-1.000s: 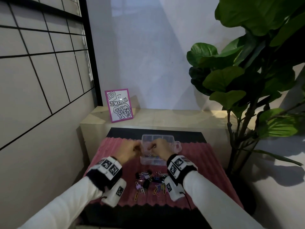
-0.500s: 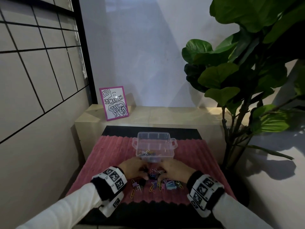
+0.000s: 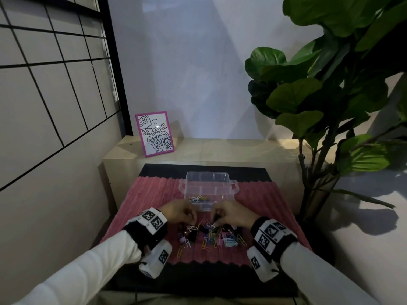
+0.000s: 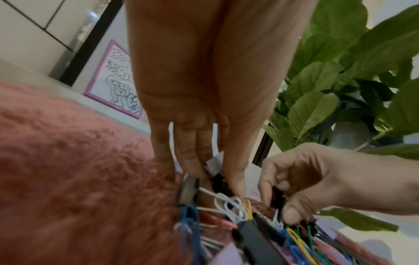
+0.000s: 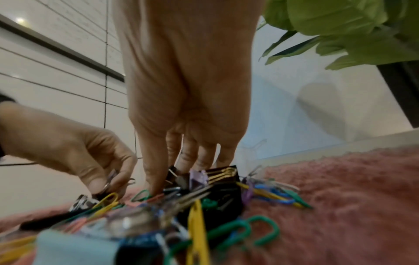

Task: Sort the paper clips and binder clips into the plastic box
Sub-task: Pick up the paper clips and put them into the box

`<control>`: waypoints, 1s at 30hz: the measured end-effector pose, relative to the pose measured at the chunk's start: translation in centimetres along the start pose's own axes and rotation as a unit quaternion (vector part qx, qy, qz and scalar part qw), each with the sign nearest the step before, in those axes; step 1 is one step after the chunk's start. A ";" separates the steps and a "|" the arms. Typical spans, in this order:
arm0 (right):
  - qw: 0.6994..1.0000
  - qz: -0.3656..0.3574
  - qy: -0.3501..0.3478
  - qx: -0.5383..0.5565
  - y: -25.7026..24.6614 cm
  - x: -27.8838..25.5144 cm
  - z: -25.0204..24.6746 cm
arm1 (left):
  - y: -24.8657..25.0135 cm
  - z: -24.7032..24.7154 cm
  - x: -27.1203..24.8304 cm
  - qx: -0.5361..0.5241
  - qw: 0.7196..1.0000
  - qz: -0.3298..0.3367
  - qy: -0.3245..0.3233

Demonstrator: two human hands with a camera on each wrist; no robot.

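Both hands are down at the far edge of a heap of coloured paper clips (image 3: 210,237) and binder clips (image 3: 229,239) that lies on a pink ribbed mat (image 3: 143,201); the mat covers a dark worktop (image 3: 198,276). The left hand (image 3: 178,211) has its fingers curled downward; in the right wrist view its thumb and forefinger pinch a small black binder clip (image 5: 100,191) with silver handles, right at the mat. The right hand (image 3: 234,213) reaches into the heap from the other side; in the left wrist view its thumb and forefinger close round a black binder clip (image 4: 276,198), while its own wrist view shows the fingertips (image 5: 154,181) touching clips among black and lilac binder clips — how much it holds beyond that clip I cannot tell.

The plastic box (image 3: 208,188) stands just behind the hands on the mat, clear, with a lug on each side and dividers inside; a small cluster of paper clips and darker clips (image 3: 198,198) lies in its near part, though which compartment is hard to tell through the clear walls.

Behind the mat runs a pale wooden ledge (image 3: 231,148); a pink-framed drawing (image 3: 155,134) leans on it at the left. A large-leaved plant (image 3: 330,89) rises at the right — a gridded screen (image 3: 50,73) fills the left side. White sleeves (image 3: 72,274) and marker-patterned wristbands (image 3: 152,221) cover both forearms.
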State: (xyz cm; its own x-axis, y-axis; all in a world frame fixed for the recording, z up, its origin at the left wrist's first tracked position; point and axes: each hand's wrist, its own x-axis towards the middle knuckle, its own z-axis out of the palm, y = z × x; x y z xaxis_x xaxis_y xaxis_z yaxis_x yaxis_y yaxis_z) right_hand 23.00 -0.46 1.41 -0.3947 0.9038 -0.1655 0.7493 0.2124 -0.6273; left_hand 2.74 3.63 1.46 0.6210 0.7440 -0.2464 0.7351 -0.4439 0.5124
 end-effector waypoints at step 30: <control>0.984 -0.019 0.064 0.167 1.2 -1.0 -1.7 | -2.3 -0.5 -1.3 -0.007 0.999 -0.001 0.042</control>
State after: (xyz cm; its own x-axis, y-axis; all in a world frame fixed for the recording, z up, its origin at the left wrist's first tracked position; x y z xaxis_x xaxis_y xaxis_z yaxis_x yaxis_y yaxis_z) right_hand 25.27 -0.50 2.12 -0.3324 0.9416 -0.0532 0.5103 0.1321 -0.8498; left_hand 0.10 3.97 0.99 0.5946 0.7839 -0.1784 0.7320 -0.4361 0.5234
